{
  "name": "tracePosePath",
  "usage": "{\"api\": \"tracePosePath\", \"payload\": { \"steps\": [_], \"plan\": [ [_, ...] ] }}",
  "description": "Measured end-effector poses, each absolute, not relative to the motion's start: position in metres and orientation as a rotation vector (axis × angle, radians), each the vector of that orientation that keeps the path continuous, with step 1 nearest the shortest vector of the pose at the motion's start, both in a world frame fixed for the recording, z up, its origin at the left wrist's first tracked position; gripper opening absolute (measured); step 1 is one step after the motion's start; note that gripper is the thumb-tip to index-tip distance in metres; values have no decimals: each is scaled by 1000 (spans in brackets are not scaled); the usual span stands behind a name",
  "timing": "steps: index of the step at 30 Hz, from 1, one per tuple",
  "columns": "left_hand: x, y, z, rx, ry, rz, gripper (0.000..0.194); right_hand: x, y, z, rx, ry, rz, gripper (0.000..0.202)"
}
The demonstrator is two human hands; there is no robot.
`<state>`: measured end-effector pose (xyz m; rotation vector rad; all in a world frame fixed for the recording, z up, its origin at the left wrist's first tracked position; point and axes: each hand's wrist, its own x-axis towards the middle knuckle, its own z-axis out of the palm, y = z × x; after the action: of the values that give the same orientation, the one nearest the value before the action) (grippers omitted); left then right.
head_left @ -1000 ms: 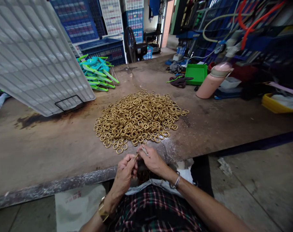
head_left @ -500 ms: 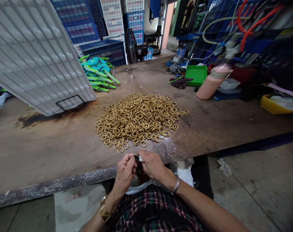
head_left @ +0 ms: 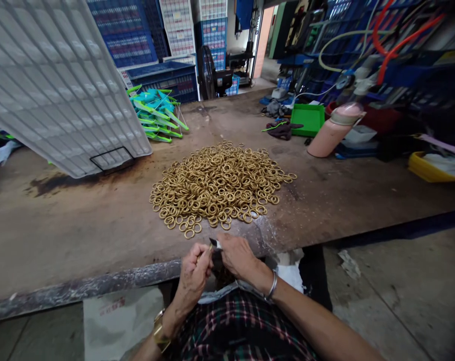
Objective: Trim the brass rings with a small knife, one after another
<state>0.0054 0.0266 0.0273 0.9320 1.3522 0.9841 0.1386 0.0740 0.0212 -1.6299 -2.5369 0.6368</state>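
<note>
My L grip [head_left: 195,269] pinches prob. a brass-coloured ring [head_left: 211,247], R grip [head_left: 239,254] a dark-tipped tool [head_left: 213,241]; a slip might nick me w/ its tip.

No text is readable.
Lower-left from your left fingers [head_left: 193,255], the pale bag [head_left: 118,331] has red print [head_left: 112,307], too blurred.
</note>
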Motion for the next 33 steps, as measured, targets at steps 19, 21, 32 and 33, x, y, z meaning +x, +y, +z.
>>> {"api": "tracePosePath", "payload": {
  "steps": [19,21,32,33],
  "plan": [
    [-33,26,24,65,766,1115,22,78,104,25,-1762,-2471,431,17],
    [-36,27,25,53,730,1126,20,79,103,26,-1751,-2450,453,17],
    [-35,35,28,145,848,1243,28,94,97,8,-1483,-2249,611,24],
    [-32,36,28,183,890,1251,29,98,95,7,-1415,-2208,663,23]
  ]
}}
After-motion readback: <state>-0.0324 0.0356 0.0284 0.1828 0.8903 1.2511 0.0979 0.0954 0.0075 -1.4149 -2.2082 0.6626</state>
